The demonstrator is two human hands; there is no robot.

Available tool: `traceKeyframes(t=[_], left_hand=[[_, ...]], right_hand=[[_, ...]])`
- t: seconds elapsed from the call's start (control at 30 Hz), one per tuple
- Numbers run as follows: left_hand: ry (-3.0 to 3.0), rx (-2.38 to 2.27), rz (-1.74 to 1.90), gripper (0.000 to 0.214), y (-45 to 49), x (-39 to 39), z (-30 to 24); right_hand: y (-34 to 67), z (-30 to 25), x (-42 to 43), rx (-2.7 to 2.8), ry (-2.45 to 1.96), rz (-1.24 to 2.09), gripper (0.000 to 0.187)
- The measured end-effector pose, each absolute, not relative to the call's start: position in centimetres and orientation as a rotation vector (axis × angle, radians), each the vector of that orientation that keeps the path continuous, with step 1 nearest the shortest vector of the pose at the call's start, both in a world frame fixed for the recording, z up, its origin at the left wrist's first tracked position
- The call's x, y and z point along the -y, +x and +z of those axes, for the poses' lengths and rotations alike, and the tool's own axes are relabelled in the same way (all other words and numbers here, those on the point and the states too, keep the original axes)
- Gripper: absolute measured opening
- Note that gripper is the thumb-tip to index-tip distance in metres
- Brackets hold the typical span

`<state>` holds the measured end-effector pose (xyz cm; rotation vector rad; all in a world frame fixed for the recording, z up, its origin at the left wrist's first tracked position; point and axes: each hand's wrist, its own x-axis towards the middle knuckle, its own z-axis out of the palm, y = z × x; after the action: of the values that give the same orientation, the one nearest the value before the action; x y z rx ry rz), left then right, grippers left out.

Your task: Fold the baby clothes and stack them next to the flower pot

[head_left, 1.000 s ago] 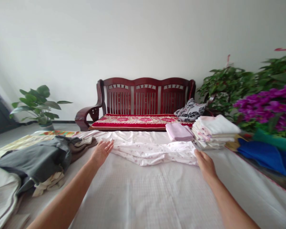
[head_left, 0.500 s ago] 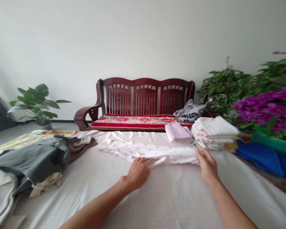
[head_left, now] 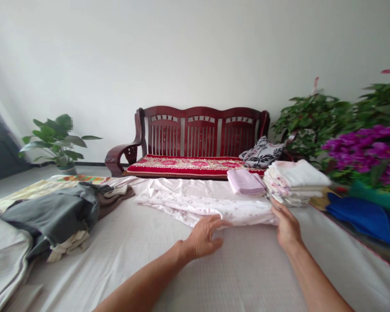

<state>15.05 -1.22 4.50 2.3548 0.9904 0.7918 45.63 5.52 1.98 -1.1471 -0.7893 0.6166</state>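
A thin white garment (head_left: 188,207) with a small printed pattern lies in a long folded strip across the pale cloth (head_left: 247,268) covering the table. At its near edge, my left hand (head_left: 206,236) is open, thumb and fingers apart, with the fingertips on or just over the fabric. My right hand (head_left: 287,225) closes on the strip's right end, its thumb at the near side and the fingers partly hidden from me. Just beyond that hand are a folded lilac cloth (head_left: 246,182) and a stack of folded white cloths (head_left: 294,180).
Dark grey clothing (head_left: 56,212) lies heaped at the left, beside a light grey garment (head_left: 6,255). Blue fabric (head_left: 360,219) and purple flowers (head_left: 373,147) stand to the right. Behind the table is a red wooden bench (head_left: 201,130) with a patterned cushion (head_left: 262,152).
My left hand has shifted right along the near edge of the garment, and its thumb and fingers have spread. My right hand stays at the right end. The view has turned slightly left.
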Motion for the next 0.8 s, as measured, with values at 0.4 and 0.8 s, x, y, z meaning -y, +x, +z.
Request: traceKeyframes(t=[0.4,0.8], left_hand=[[2.617,-1.148,0.466,0.032,9.3,2.5,5.5],[2.605,-2.086,0.078,0.032,4.7,-0.1,5.5]], right_hand=[[45.9,1.5,-4.9,0.804,-1.366,0.496,0.058],[45.4,2.4,-4.1,0.836,-1.415,0.49,0.058]])
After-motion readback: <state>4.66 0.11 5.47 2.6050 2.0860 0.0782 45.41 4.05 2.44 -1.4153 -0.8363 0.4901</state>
